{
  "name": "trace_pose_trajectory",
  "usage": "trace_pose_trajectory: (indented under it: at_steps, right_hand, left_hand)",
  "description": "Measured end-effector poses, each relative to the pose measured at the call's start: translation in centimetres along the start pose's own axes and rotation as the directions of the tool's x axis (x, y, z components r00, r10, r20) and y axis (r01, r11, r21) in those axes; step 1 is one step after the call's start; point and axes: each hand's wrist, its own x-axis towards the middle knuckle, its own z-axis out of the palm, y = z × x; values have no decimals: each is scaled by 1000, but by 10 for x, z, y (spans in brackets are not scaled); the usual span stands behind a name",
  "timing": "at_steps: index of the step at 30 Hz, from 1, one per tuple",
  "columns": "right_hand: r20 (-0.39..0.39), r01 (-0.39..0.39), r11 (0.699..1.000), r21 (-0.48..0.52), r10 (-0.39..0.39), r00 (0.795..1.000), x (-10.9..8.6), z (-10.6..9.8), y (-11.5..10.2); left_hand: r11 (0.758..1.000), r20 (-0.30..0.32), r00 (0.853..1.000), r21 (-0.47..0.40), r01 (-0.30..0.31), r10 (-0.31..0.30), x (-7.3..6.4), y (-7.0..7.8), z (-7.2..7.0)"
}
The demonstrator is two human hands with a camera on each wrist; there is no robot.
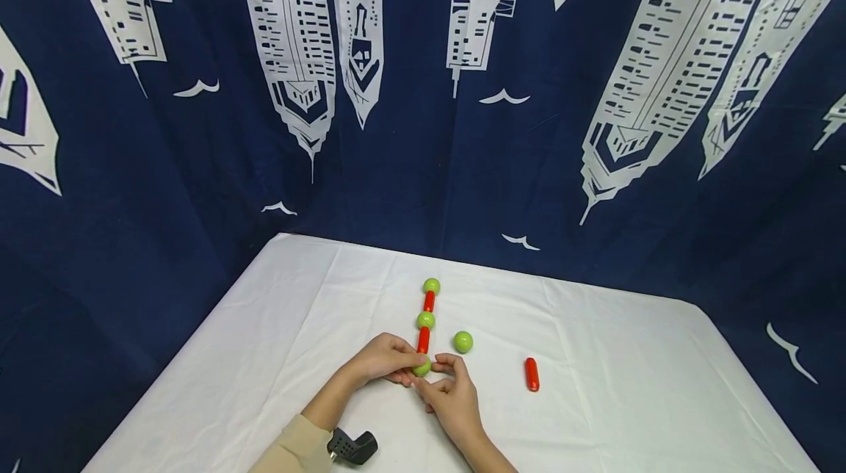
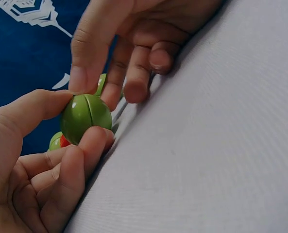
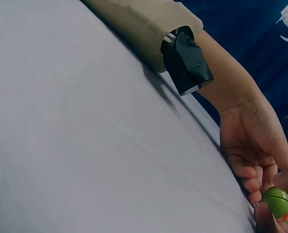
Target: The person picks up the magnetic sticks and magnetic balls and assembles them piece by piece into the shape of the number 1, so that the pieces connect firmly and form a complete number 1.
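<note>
My left hand (image 1: pixel 385 358) pinches a glossy green ball (image 2: pixel 85 118) between thumb and fingers at the near end of a row. A groove runs around this ball. My right hand (image 1: pixel 454 399) holds the same ball from the other side with its thumb and index finger, the other fingers curved loosely. From that ball a red rod (image 1: pixel 424 339) leads away to a middle green ball (image 1: pixel 426 319). A second red rod (image 1: pixel 429 301) links that to the far green ball (image 1: pixel 432 286). Fingers partly cover the held ball in the right wrist view.
A loose green ball (image 1: pixel 463 341) lies right of the row. Farther right is a separate red rod (image 1: pixel 532 374). White cloth (image 1: pixel 615 385) covers the table, and a dark blue curtain (image 1: pixel 423 164) hangs behind. A black device (image 3: pixel 187 63) sits at the left sleeve.
</note>
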Motion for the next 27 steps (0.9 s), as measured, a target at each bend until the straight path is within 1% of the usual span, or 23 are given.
trace_pose_trajectory:
  at_steps: [6, 8, 11, 16, 21, 27]
  right_hand:
    - [16, -11, 1000, 5, 11, 1000, 1, -10, -6]
    - [15, 1, 1000, 15, -2, 1000, 3, -16, -8]
    - [6, -1, 999, 44, 0, 1000, 6, -24, -11]
    - [-23, -4, 998, 65, 5, 1000, 9, -42, -16]
    - [-72, 4, 998, 61, 0, 997, 12, -61, -20]
    - [-125, -13, 1000, 16, 15, 992, 16, -83, -22]
  left_hand:
    - [1000, -14, 1000, 12, -5, 5, 2, -3, 3]
    - [1000, -22, 1000, 23, -10, 10, 2, -2, 3]
    - [999, -39, 999, 37, -11, 13, 2, -2, 4]
    - [999, -49, 999, 32, -8, 9, 2, -2, 5]
    - [999, -53, 999, 33, -9, 10, 2, -2, 5]
    - [999, -45, 999, 33, -11, 12, 1, -1, 5]
